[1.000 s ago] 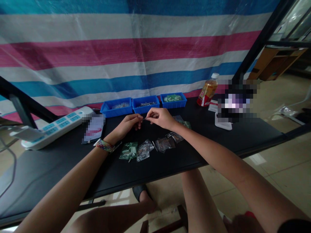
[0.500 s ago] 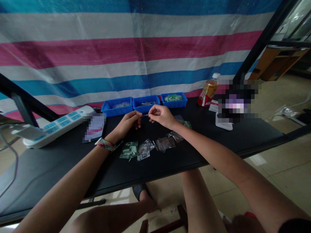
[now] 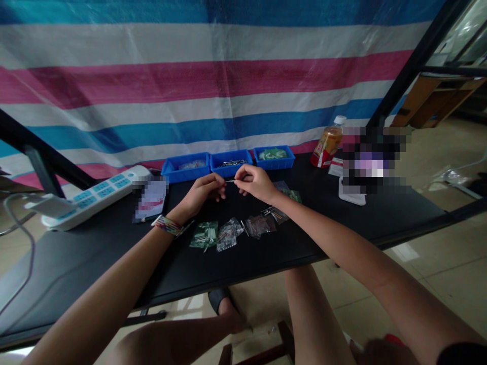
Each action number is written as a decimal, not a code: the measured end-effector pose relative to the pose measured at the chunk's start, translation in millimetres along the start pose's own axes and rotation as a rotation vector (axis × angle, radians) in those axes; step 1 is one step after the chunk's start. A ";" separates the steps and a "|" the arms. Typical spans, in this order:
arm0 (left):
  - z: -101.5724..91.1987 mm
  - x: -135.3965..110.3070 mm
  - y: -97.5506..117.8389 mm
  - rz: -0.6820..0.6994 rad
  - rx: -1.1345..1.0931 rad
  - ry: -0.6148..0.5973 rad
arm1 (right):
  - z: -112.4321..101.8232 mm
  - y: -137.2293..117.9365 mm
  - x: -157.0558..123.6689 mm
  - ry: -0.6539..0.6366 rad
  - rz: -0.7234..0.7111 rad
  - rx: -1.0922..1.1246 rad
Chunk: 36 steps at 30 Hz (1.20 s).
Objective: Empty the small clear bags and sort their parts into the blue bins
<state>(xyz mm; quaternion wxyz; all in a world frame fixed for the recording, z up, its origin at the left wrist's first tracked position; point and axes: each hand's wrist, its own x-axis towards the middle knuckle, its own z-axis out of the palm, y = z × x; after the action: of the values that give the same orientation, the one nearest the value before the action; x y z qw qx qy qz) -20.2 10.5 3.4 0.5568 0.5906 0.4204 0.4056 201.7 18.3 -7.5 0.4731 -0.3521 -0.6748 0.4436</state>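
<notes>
Over the black table (image 3: 380, 218) my left hand (image 3: 201, 194) and my right hand (image 3: 254, 183) meet, both closed in a pinch. Between their fingertips runs a thin metal pin (image 3: 230, 181), held level just in front of the middle blue tray (image 3: 231, 162). A woven band sits on my left wrist. Below the hands lie several small clear bags (image 3: 228, 234) of parts, some green, some reddish.
Three blue trays stand in a row at the back; the left one (image 3: 185, 168) holds clear bits, the right one (image 3: 274, 155) green pieces. A white power strip (image 3: 95, 195) lies at the left, a drink bottle (image 3: 326, 142) at the right. A striped tarp hangs behind.
Both hands rose slightly and drew a little apart, so that more of the pin shows between the fingertips. Nothing else on the table moved.
</notes>
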 end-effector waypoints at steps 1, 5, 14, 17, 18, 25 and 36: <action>0.2 -0.3 0.7 0.001 0.004 0.002 | 0.0 1.2 0.6 0.002 0.026 0.048; 1.2 -0.8 1.9 0.000 0.022 -0.003 | 0.0 4.0 3.4 -0.004 0.040 0.174; -2.1 5.7 -5.5 -0.016 -0.020 -0.009 | -13.0 4.4 11.8 0.256 0.060 0.243; -0.8 4.2 -4.0 -0.015 -0.013 -0.010 | -19.0 -3.5 8.3 0.104 0.082 0.080; -0.3 3.5 -3.3 -0.014 -0.012 -0.008 | -19.2 -7.5 6.0 -0.004 0.068 0.017; 1.7 0.4 -0.8 -0.007 -0.002 0.013 | -1.2 -28.3 -16.3 -0.689 -0.112 -0.381; -0.4 1.8 -1.8 0.018 0.055 -0.071 | -5.9 -13.7 1.4 -0.250 0.221 0.007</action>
<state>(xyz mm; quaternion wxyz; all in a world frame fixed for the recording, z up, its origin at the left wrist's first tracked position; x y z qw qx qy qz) -20.1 12.4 1.7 0.5514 0.6233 0.4061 0.3775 206.1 16.2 6.6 0.3350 -0.3649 -0.6841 0.5354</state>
